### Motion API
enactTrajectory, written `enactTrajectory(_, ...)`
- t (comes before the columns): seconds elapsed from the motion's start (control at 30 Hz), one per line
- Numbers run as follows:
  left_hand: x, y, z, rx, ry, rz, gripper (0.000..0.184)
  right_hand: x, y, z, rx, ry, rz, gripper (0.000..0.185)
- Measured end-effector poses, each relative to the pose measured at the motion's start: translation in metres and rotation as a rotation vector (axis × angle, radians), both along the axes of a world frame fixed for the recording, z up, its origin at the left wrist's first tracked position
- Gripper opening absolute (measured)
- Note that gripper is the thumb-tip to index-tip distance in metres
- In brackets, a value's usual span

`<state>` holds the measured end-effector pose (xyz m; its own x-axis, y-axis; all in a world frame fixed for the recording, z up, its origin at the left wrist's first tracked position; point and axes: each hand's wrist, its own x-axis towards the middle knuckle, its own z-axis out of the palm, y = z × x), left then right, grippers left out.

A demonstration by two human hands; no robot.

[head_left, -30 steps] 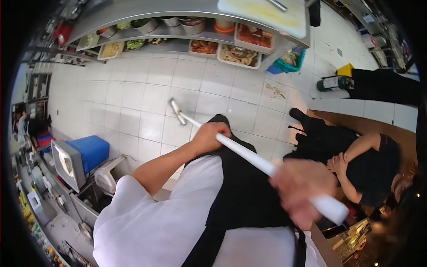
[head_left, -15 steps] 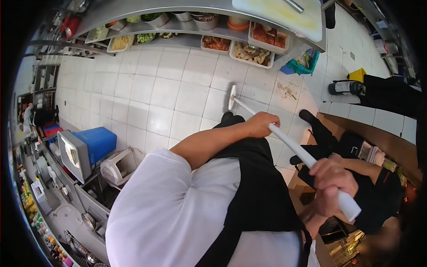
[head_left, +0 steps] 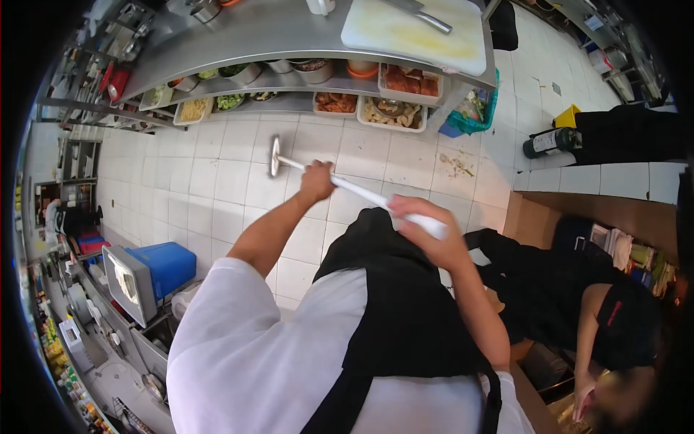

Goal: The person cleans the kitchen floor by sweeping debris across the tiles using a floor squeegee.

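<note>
A white pole (head_left: 361,192) slants over the tiled floor (head_left: 238,181), its narrow white head (head_left: 275,156) resting on or just above the tiles. My left hand (head_left: 318,181) is wrapped round the pole near the head end. Close to the pole's upper end, my right hand (head_left: 428,228) grips it in front of my black apron (head_left: 405,304). Both arms reach forward from white sleeves. Scraps of food (head_left: 457,165) lie on the tiles to the right of the head.
A steel counter (head_left: 238,43) carries a cutting board (head_left: 412,36) with a knife; food tubs fill its lower shelf. A blue bin (head_left: 165,267) stands left. At right a person in black (head_left: 557,289) bends low. A gas cylinder (head_left: 553,142) and yellow container (head_left: 567,116) are beyond.
The pole's head has moved left across the floor, away from the scraps. Both my hands have shifted left and forward with the pole. The person at right has bent lower, one arm now reaching down.
</note>
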<state>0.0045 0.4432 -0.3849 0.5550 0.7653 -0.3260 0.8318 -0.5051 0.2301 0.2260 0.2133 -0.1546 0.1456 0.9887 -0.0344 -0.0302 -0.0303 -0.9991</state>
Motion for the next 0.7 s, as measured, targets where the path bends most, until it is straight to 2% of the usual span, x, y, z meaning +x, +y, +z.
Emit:
enactTrajectory(0.07, 0.01, 0.017, -0.012, -0.088, 0.036, 0.208, 0.071, -0.015, 0.02, -0.03, -0.097, -0.073, 0.022, 0.02)
enactTrajectory(0.13, 0.024, 0.022, -0.031, -0.039, -0.14, 0.242, 0.071, -0.02, 0.029, -0.038, -0.103, -0.094, -0.04, 0.018)
enactTrajectory(0.17, 0.032, 0.026, -0.038, -0.045, -0.142, 0.24, 0.071, -0.019, 0.027, -0.036, -0.109, -0.096, -0.043, 0.018)
enactTrajectory(0.27, 0.066, 0.02, -0.048, -0.055, -0.459, -0.135, 0.046, -0.013, 0.007, -0.011, 0.079, -0.266, -0.195, 0.01)
enactTrajectory(0.33, 0.099, -0.003, -0.036, -0.189, -0.589, -0.22, 0.038, -0.008, -0.009, 0.023, 0.148, -0.32, -0.227, 0.008)
enactTrajectory(0.37, 0.114, -0.018, -0.003, -0.198, -0.568, -0.301, 0.034, -0.006, -0.017, 0.038, 0.176, -0.347, -0.228, 0.01)
enactTrajectory(0.47, 0.146, -0.053, 0.007, -0.279, -0.675, -0.51, 0.029, -0.012, -0.036, 0.081, 0.258, -0.356, -0.274, 0.019)
enactTrajectory(0.53, 0.164, -0.075, 0.034, -0.465, -0.669, -0.636, 0.014, -0.016, -0.047, 0.105, 0.283, -0.279, -0.41, 0.032)
enactTrajectory(0.7, 0.179, -0.106, 0.096, -0.609, -0.519, -0.734, 0.013, -0.018, -0.074, 0.14, 0.427, -0.181, -0.581, 0.044)
